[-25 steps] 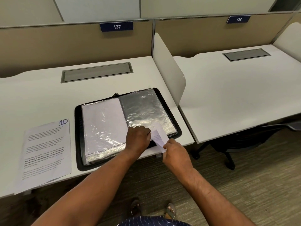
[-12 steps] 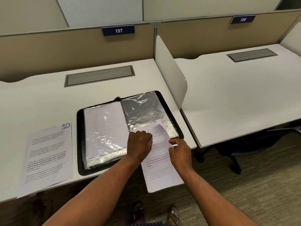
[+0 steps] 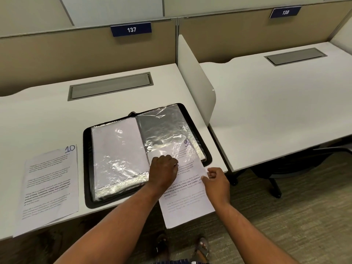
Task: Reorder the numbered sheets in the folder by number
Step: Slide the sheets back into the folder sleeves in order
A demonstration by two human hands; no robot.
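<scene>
Hands at work on one leaf of the reordering task. Nearest, the lower half of a white printed sheet [image 3: 187, 208] overhangs the front edge of the white desk [image 3: 47, 115]; the right hand [image 3: 217, 184] pinches its right margin between thumb and bent fingers. Just beyond, the left hand [image 3: 164, 171] rests with bent fingers on the mouth of a clear plastic sleeve [image 3: 163, 130]; whether it nips the film or only presses it flat cannot be told. The sheet's upper half lies inside that sleeve, on the right page of the open black zip-edged folder [image 3: 87, 168]; its corner number, blurred by glare, looks like 9. For a clean pass the sheet should travel straight along the sleeve while the film is pinned; a skewed pull would likely crease the paper. Leftward, a second white printed sheet marked 10 [image 3: 51, 180] lies flat on the desk, apart from the folder. Farther back sit a grey cable hatch [image 3: 110, 85] and a blue plate numbered 137 [image 3: 131, 29].
</scene>
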